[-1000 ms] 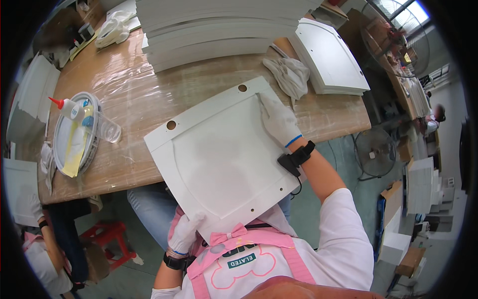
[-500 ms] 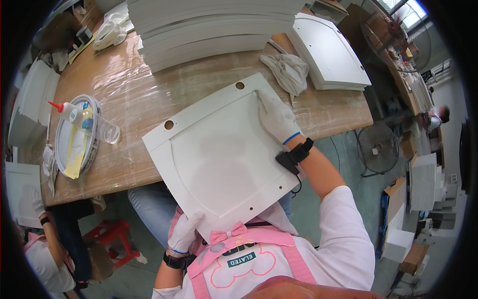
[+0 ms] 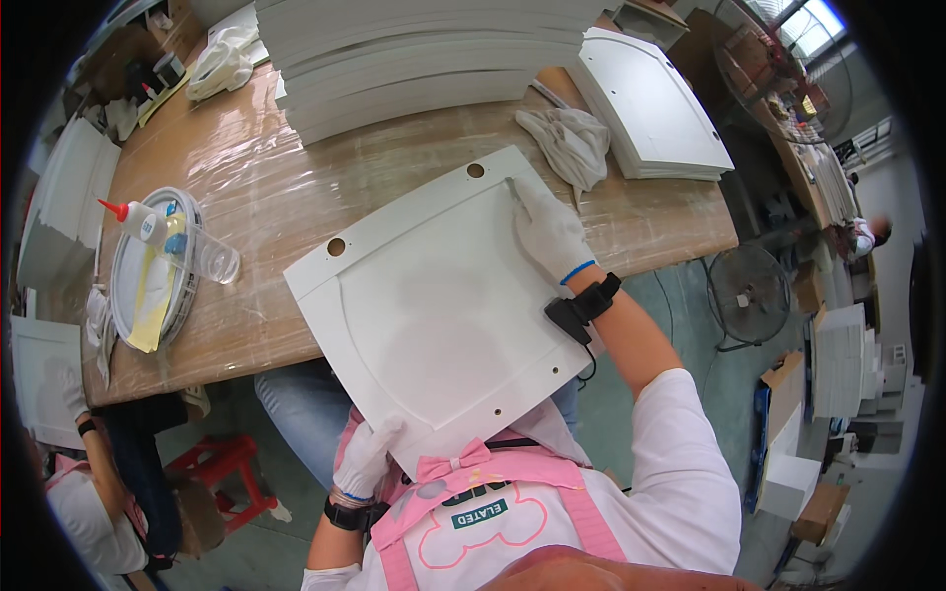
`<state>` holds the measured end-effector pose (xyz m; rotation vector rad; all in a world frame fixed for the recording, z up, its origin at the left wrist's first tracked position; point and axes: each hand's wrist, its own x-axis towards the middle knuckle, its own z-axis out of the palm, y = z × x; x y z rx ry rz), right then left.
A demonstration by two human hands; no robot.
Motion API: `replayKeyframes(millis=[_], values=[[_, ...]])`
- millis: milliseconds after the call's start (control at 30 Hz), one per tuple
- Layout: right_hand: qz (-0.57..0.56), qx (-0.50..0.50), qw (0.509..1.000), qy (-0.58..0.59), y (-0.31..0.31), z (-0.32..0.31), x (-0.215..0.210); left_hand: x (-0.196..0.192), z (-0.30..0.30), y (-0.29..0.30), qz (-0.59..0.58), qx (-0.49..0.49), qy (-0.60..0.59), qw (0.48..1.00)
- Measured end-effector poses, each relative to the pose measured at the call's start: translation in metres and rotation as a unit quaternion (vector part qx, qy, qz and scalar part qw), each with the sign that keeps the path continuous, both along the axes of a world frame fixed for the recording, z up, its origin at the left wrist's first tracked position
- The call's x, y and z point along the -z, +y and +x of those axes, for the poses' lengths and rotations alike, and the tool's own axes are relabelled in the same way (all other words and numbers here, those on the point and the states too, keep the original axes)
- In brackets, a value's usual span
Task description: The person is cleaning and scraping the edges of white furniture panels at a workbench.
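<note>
A white panel point(image 3: 434, 295) with a routed curved groove lies tilted across the table edge and my lap. Two large round holes sit along its far edge, two small ones along the near edge. My left hand point(image 3: 367, 458), in a white glove, grips its near left corner, thumb on the face. At the far right side my gloved right hand point(image 3: 552, 234) is closed over the edge. One digit, seemingly the thumb, stretches along the groove near the far corner; its other fingers are mostly hidden.
Beyond the panel rises a tall stack of white boards point(image 3: 414, 69) on the plastic-covered table point(image 3: 256, 325). A cloth point(image 3: 567, 148) lies beside more white panels point(image 3: 650, 103). At left, a round lid point(image 3: 123, 286) bears a red-tipped bottle point(image 3: 148, 225). A co-worker's gloved hand point(image 3: 74, 394) touches another panel.
My hands and the panel stay almost where they were, with only a very slight shift in the view. At the far left, the co-worker's arm has moved a little.
</note>
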<state>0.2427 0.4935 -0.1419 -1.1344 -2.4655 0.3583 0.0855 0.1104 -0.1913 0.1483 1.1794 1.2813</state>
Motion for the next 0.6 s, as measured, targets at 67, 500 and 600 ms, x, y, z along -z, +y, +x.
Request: replayKeyframes(millis=[67, 500, 600], values=[[0.041, -0.011, 0.999, -0.008, -0.001, 0.001, 0.003, 0.001, 0.000, 0.000, -0.001, 0.008, -0.005, 1.000], [0.002, -0.008, 1.000, -0.006, -0.003, -0.001, -0.005, 0.001, 0.001, 0.000, 0.001, -0.012, -0.015, 1.000], [-0.021, 0.004, 0.999, -0.032, -0.003, -0.001, -0.007, 0.002, 0.002, 0.000, 0.002, -0.023, -0.018, 1.000]])
